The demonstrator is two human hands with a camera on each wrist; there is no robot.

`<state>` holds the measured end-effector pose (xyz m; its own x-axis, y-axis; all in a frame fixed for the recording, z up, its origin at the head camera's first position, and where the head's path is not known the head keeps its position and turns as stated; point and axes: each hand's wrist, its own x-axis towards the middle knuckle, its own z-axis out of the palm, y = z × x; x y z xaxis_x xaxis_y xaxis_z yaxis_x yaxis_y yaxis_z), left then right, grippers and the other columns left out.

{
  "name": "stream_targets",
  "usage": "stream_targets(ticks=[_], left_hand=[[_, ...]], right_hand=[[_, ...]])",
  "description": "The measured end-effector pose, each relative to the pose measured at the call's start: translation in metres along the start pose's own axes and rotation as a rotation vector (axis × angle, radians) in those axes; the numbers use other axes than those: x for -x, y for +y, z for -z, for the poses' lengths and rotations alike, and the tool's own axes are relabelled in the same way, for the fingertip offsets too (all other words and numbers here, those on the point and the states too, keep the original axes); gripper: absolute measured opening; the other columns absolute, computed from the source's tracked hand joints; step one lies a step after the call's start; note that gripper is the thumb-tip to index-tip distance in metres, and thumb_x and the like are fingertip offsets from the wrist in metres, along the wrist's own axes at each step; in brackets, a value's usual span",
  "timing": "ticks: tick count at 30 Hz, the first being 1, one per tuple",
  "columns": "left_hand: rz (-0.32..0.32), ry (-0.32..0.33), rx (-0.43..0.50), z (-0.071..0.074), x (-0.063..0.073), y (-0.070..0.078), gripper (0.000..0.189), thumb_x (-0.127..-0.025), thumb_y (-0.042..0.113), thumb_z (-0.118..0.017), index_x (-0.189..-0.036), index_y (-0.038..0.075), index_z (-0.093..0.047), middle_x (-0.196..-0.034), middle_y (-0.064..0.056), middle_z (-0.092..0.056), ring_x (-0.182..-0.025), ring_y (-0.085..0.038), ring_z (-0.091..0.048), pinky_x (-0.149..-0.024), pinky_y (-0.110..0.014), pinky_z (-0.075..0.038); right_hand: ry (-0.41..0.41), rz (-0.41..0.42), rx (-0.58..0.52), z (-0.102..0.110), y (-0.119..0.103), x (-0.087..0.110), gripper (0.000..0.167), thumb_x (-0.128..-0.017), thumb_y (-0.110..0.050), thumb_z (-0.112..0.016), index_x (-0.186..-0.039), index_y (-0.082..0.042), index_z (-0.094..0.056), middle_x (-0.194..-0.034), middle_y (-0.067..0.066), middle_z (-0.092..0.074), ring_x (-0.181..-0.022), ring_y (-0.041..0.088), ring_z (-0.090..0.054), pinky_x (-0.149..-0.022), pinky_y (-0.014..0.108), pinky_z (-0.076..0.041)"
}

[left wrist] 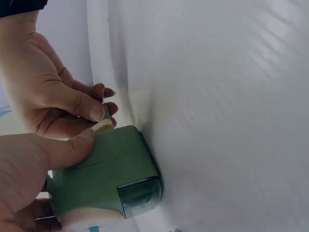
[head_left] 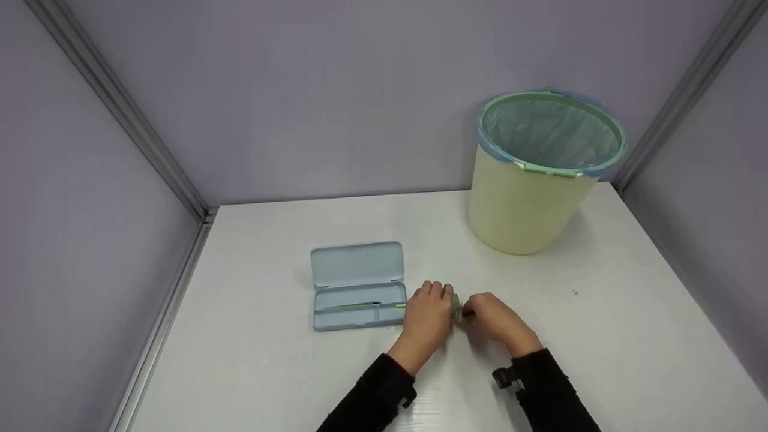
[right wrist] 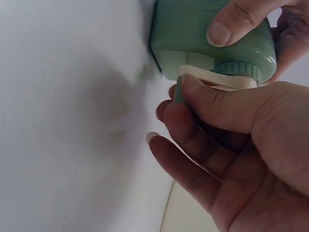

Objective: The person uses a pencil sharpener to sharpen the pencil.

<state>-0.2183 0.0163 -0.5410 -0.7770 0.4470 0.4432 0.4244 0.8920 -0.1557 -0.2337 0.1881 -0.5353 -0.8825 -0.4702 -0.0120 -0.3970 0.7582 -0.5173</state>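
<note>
A green crank pencil sharpener (left wrist: pixel 104 169) stands on the white table, mostly hidden behind the hands in the head view. My left hand (head_left: pixel 427 318) grips its body, the thumb lying along one face. On the other side, my right hand (head_left: pixel 495 318) pinches the green knob (right wrist: pixel 178 92) at the end of the cream crank arm (right wrist: pixel 219 77). The sharpener has a dark clear window (left wrist: pixel 140 195) at a lower corner. Below its cream end in the left wrist view shows a small blue piece (left wrist: pixel 94 228). A short yellow-green piece (head_left: pixel 401 305) appears beside my left hand.
Left of the hands lies an open light-blue pencil case (head_left: pixel 358 264), with a thin green pencil (head_left: pixel 354 305) in its tray. A cream trash bin (head_left: pixel 519 204) with a blue liner (head_left: pixel 552 138) stands at the back right. Grey-lilac walls (head_left: pixel 336 102) enclose the table.
</note>
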Motion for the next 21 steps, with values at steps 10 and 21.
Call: stream_targets(ticks=[10,21], left_hand=[[0.024,-0.007,0.014,0.002,-0.003,0.001,0.027,-0.09,0.019,-0.075,-0.116,0.011,-0.074,-0.099,-0.003,-0.067,-0.091,-0.018,-0.06,-0.076,-0.028,-0.053],[0.029,-0.023,0.013,0.001,-0.004,0.002,0.022,-0.093,0.015,-0.069,-0.114,0.011,-0.075,-0.097,-0.002,-0.067,-0.09,-0.018,-0.059,-0.073,-0.028,-0.052]], right_hand=[[-0.043,0.118,0.064,0.014,-0.013,0.007,0.026,-0.081,0.014,-0.063,-0.064,-0.006,-0.058,-0.065,-0.009,-0.042,-0.06,0.008,-0.035,-0.059,0.026,-0.032],[-0.045,0.124,0.06,0.025,-0.021,0.011,0.027,-0.077,0.016,-0.064,-0.066,-0.008,-0.059,-0.066,-0.009,-0.045,-0.062,0.007,-0.037,-0.059,0.026,-0.034]])
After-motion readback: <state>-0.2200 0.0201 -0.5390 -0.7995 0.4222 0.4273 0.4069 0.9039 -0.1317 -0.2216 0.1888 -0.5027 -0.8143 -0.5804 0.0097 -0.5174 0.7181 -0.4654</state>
